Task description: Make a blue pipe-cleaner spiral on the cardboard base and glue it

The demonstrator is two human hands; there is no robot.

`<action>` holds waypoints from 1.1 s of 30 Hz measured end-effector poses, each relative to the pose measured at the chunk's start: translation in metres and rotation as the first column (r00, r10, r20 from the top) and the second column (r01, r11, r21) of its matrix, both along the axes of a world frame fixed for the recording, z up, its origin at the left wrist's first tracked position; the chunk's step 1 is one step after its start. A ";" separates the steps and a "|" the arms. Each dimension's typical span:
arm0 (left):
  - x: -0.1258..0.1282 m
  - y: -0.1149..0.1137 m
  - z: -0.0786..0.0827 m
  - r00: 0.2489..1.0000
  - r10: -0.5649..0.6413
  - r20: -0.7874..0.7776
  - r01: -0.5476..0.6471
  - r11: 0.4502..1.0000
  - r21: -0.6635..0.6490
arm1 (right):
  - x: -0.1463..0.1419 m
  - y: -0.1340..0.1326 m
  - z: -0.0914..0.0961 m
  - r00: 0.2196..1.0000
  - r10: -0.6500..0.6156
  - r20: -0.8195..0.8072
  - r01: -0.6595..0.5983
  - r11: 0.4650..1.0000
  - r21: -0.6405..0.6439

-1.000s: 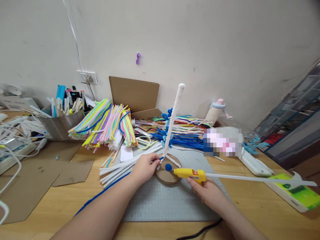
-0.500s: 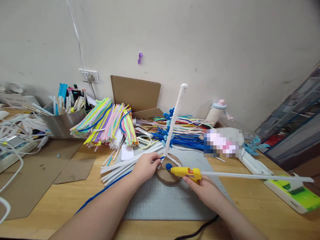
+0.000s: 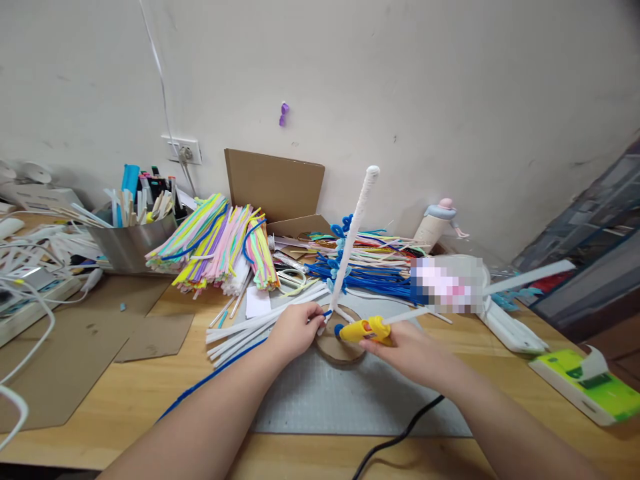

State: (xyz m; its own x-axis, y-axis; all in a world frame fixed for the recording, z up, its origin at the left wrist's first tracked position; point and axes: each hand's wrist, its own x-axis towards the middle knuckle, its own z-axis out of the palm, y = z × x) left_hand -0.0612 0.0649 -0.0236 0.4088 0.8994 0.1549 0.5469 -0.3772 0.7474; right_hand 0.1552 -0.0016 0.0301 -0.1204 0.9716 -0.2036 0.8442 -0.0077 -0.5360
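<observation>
A round cardboard base (image 3: pixel 343 357) lies on the grey cutting mat (image 3: pixel 320 407). From it a white wrapped post (image 3: pixel 355 227) rises at a tilt, with blue pipe-cleaner loops (image 3: pixel 341 230) along its left side. My left hand (image 3: pixel 300 328) is closed at the post's foot, pinching the end of a blue pipe cleaner (image 3: pixel 210 380) that trails back under the forearm. In my right hand (image 3: pixel 400 343) is a yellow hot glue gun (image 3: pixel 367 329) with a long glue stick out of its back. Its blue nozzle points left, over the base, close to my left fingers.
White pipe cleaners (image 3: pixel 235 343) lie left of the base. Behind are colourful pipe-cleaner bundles (image 3: pixel 220 243), blue ones (image 3: pixel 370 273) and a metal pot (image 3: pixel 133 247) of sticks. A bottle (image 3: pixel 435 223) stands at the back; a green box (image 3: pixel 585 387) sits right. A black cord (image 3: pixel 400 437) crosses the front.
The glue gun has turned so that its rear and the glue stick point farther up and away. My right hand has risen slightly. My left hand keeps its pinch near the post's foot.
</observation>
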 end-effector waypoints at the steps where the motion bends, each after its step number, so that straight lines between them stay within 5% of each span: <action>1: 0.000 0.000 0.000 1.000 0.001 0.000 -0.001 1.000 0.002 | 0.000 0.002 0.002 1.000 0.012 0.008 -0.012 1.000 -0.001; 17: -0.001 0.000 -0.001 1.000 0.003 -0.005 -0.003 1.000 0.013 | -0.007 0.021 0.009 0.982 0.040 0.187 -0.050 0.997 0.050; 33: -0.001 0.000 -0.002 1.000 0.008 -0.003 -0.008 1.000 0.014 | -0.013 0.028 0.021 0.980 0.102 0.170 -0.110 0.993 0.040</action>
